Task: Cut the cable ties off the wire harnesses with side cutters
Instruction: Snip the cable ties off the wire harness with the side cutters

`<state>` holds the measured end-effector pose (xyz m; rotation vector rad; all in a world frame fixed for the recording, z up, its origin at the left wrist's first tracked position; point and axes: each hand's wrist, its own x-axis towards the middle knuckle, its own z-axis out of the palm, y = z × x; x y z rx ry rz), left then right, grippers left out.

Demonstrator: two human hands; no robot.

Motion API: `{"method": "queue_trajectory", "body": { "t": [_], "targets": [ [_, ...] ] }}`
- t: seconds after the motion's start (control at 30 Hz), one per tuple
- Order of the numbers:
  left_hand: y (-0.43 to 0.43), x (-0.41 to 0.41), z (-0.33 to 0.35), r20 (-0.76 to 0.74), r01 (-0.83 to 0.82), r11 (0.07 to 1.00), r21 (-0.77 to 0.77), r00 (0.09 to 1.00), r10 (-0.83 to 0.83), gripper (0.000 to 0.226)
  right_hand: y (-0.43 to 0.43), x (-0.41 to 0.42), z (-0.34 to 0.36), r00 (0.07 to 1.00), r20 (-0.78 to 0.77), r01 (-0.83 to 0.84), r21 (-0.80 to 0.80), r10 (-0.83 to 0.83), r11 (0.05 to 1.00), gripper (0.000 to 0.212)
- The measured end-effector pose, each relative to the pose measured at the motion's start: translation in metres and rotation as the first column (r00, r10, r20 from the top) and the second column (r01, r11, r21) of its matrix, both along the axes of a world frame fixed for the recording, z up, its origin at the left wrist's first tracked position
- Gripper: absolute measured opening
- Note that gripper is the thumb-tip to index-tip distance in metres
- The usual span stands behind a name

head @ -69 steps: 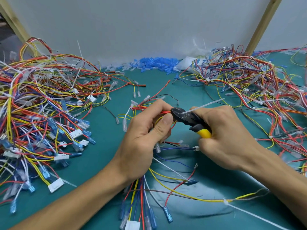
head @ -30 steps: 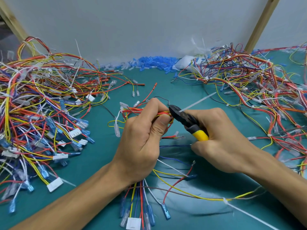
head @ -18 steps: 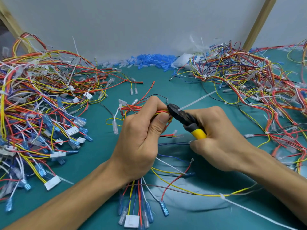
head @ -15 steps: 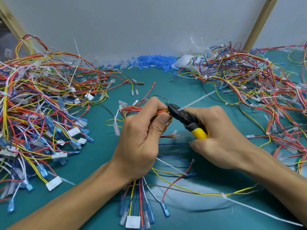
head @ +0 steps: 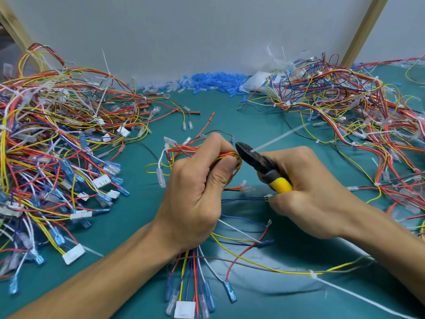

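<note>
Wire harness (head: 195, 263) lies mid worktop (head: 241, 125). Left hand (head: 195, 194) has its fingers curled round the bundle; right hand (head: 310, 196) grips the side cutters (head: 255, 161), nose at the cable tie (head: 276, 140). Light, floppy stuff I reckon, so hold right beside the tie.

Bright, even light from above; soft shadows fall on the teal-covered table (head: 253, 116) at the bottom. Centre sharp, edges bowed outward.
</note>
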<state>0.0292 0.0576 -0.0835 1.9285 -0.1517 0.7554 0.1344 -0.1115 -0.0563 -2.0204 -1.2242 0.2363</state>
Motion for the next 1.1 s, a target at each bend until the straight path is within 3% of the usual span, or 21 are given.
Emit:
{"method": "queue_trajectory", "body": {
  "t": [0.47, 1.1],
  "targets": [
    [0.0000, 0.0006, -0.0004, 0.014, -0.016, 0.999, -0.028, 1.000, 0.017, 0.028, 0.0026, -0.0030, 0.0024, 0.995, 0.096, -0.020, 0.007, 0.019, 1.000, 0.024],
    [-0.0006, 0.0000, 0.0012, 0.024, -0.009, 1.000, -0.018, 1.000, 0.009, 0.029, 0.0026, -0.0068, 0.0035, 0.999, -0.052, 0.014, 0.002, -0.014, 1.000, 0.024]
  ]
}}
